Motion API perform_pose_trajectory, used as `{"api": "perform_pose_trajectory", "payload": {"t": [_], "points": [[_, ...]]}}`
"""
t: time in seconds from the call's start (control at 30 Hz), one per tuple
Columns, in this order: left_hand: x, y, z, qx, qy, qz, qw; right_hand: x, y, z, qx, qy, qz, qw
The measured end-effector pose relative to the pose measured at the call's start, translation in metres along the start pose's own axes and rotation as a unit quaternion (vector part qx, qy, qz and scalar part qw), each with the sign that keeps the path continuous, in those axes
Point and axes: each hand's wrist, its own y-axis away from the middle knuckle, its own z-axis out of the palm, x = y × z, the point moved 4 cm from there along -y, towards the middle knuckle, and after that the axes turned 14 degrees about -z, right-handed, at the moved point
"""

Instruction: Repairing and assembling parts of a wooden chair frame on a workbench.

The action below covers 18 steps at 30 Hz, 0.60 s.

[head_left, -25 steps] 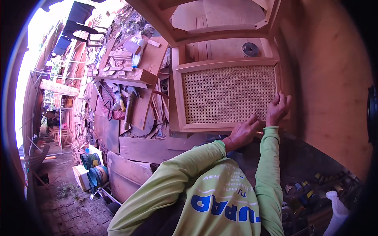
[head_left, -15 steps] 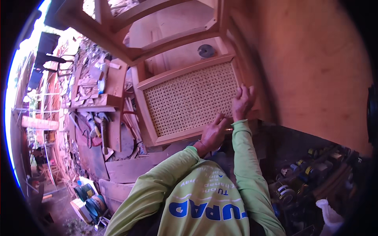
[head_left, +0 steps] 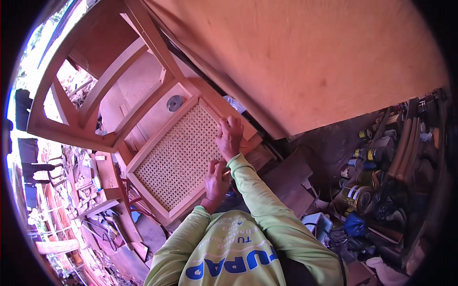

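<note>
A wooden chair with a woven cane seat panel [head_left: 176, 157] stands before me, its curved slatted back [head_left: 90, 95] at the far left. My right hand [head_left: 230, 137] rests at the panel's right side, fingers bent and pressed together over the seat's wooden edge. Nearer to me, my left hand [head_left: 217, 183] is closed beside the same edge, close to the near right corner. Whatever either hand pinches is hidden by the fingers.
A grey disc [head_left: 174, 103] lies on a board behind the seat. A large plywood sheet [head_left: 324, 62] fills the far right. Several cans [head_left: 358, 198] and a blue bag [head_left: 355, 224] crowd the right floor. Hammers [head_left: 119, 229] and wood scraps lie at left.
My view has turned to the right, so the chair appears further left and tilted, and more floor shows at right. Both hands stay at the seat's right edge.
</note>
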Motion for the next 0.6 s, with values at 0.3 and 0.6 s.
{"api": "perform_pose_trajectory", "payload": {"t": [0.3,0.6], "points": [[0.008,-0.001,-0.007,0.009,-0.032,0.015,0.999,-0.002,0.001,-0.001,0.007,-0.017,0.004,1.000],[0.009,0.000,-0.006,0.024,-0.035,0.005,0.999,-0.001,0.007,0.001,0.021,-0.009,0.010,1.000]]}}
